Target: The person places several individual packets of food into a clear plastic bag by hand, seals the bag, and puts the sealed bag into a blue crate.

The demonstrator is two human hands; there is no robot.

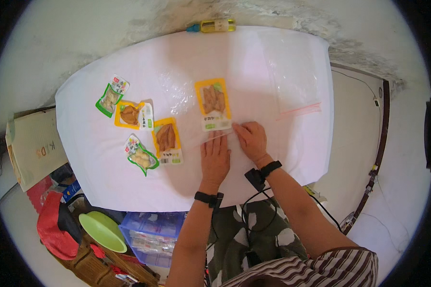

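Observation:
My left hand (215, 158) lies flat, palm down, its fingertips at the lower edge of an orange-and-white food packet (212, 100) with brown pieces showing through its window. Clear film crosses these fingers; it belongs to a transparent plastic bag (176, 95) spread on the white cloth. The packet appears to lie within this bag. My right hand (252, 140) pinches the bag's edge near the packet's lower right corner. To the left lie two more orange packets (130, 114) (167, 140) and two green-edged packets (112, 96) (142, 157).
Another clear bag (294, 79) with a red zip strip lies at the right of the cloth-covered table (244, 50). A bottle of yellow liquid (219, 26) rests at the far edge by the wall. Below the table's left are a green basin (102, 231) and a blue plastic crate (151, 256).

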